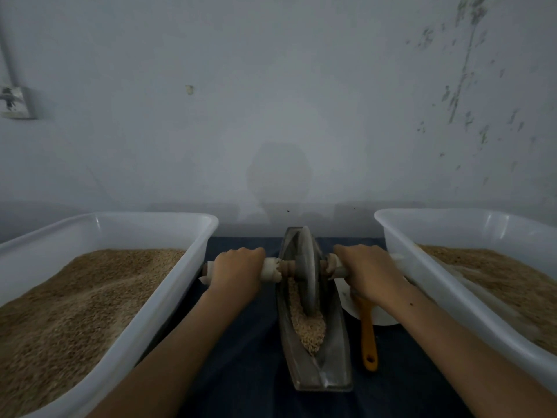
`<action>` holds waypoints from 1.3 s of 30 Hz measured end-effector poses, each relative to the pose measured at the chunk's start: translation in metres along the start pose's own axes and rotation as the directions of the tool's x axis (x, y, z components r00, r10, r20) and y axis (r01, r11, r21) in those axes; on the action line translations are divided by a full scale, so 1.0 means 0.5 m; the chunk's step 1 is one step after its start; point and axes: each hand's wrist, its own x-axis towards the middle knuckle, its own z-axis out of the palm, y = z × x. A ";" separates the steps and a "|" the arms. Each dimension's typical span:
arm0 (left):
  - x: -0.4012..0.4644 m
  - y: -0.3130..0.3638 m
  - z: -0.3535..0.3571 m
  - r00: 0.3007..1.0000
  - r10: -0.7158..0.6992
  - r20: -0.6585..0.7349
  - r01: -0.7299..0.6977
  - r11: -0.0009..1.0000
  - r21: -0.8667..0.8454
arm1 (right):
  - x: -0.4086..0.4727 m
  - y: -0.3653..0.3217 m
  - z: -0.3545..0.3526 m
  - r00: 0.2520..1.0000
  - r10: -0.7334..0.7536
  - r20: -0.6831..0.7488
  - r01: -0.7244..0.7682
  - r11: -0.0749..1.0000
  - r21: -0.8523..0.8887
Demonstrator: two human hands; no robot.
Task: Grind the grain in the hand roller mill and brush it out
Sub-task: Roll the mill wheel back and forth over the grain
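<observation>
Grinding step is under way, judging from the layout. The left hand (238, 271) is curling round the left end of the axle (271, 268), fingers wrapped over a pale sleeve on the bar; the right hand (366, 274) is gripping the right end in the same manner. Between them the stone wheel (308, 273) is standing upright in the boat-shaped trough (334, 375), which is lying lengthwise on the dark cloth (247, 372) between two white tubs. The grain (307, 327) being worked is lying in the near half of the trough, heaped just in front of the wheel and along its left flank; most kernels are still looking whole, so the grinding seems early. The left tub (168, 300) and the right tub (437, 285) are each holding a large mass of tan grain or meal; which one is milled I cannot tell. The orange-handled brush (368, 333) is lying just right of the trough, its head partly hidden under the right wrist and resting on a white dish (382, 319). Note for the stroke: both hands should be pressing down evenly so the wheel is staying vertical and tracking the groove; the roll should be carrying fully through the near heap, since grain is piling where the wheel is not reaching. Risk: a tilted wheel riding up the trough wall and flicking kernels onto the cloth.
</observation>
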 end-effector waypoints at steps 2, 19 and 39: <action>0.002 -0.005 -0.006 0.995 0.008 0.099 -0.008 1.000 0.001 | 0.001 -0.003 -0.009 0.998 0.003 0.057 -0.002 1.000 -0.007; -0.006 0.000 -0.003 1.000 0.011 -0.010 -0.011 1.000 0.022 | 0.009 -0.003 0.035 0.987 0.057 -0.152 -0.060 0.998 -0.014; 0.002 -0.008 0.001 0.998 0.011 0.065 -0.007 0.998 -0.062 | 0.005 -0.004 0.017 0.991 0.010 -0.134 -0.011 1.000 -0.007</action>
